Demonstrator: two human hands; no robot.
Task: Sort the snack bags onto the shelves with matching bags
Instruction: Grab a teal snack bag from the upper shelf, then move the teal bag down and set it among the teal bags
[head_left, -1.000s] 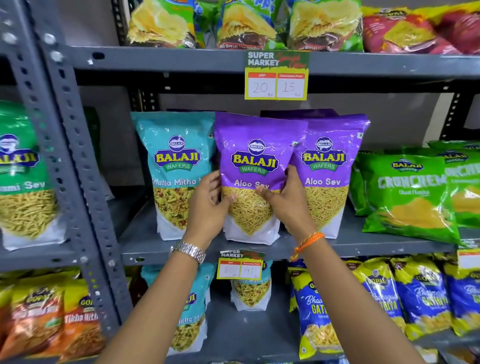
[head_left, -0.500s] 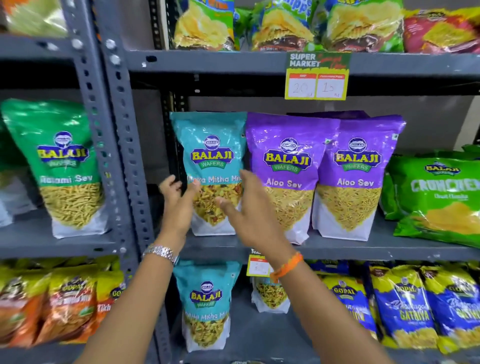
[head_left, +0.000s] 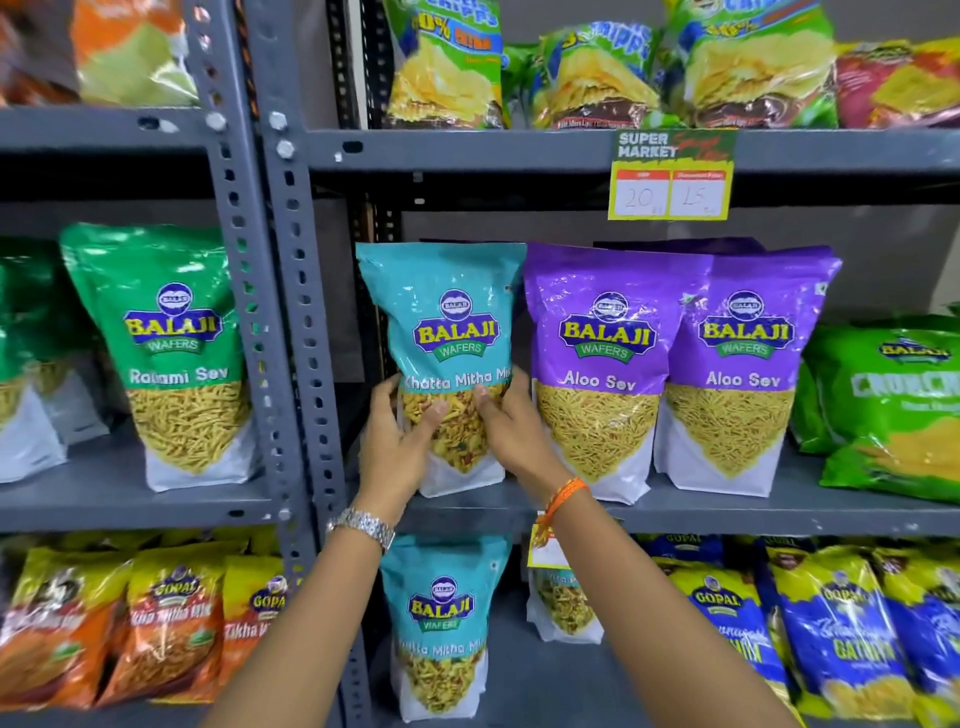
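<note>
A teal Khatta Mitha Mix bag (head_left: 448, 312) stands upright at the left end of the middle shelf (head_left: 727, 514). My left hand (head_left: 397, 447) grips its lower left side and my right hand (head_left: 511, 434) grips its lower right side. Two purple Aloo Sev bags (head_left: 602, 364) (head_left: 743, 358) stand upright just right of it, the nearer one touching my right hand. Another teal Khatta Mitha Mix bag (head_left: 441, 618) stands on the shelf below, between my forearms.
A grey perforated upright (head_left: 291, 312) divides two shelf units. A green Ratlami Sev bag (head_left: 166, 353) stands left of it. Green Crunchem bags (head_left: 893, 410) lie at right, blue Gopal Gathiya bags (head_left: 841, 639) and orange Gopal bags (head_left: 156, 623) below, chips bags (head_left: 587, 78) above.
Both hands let go of the left purple Aloo Sev bag, moved left, and closed on the teal Khatta Mitha Mix bag. The view also shifted left.
</note>
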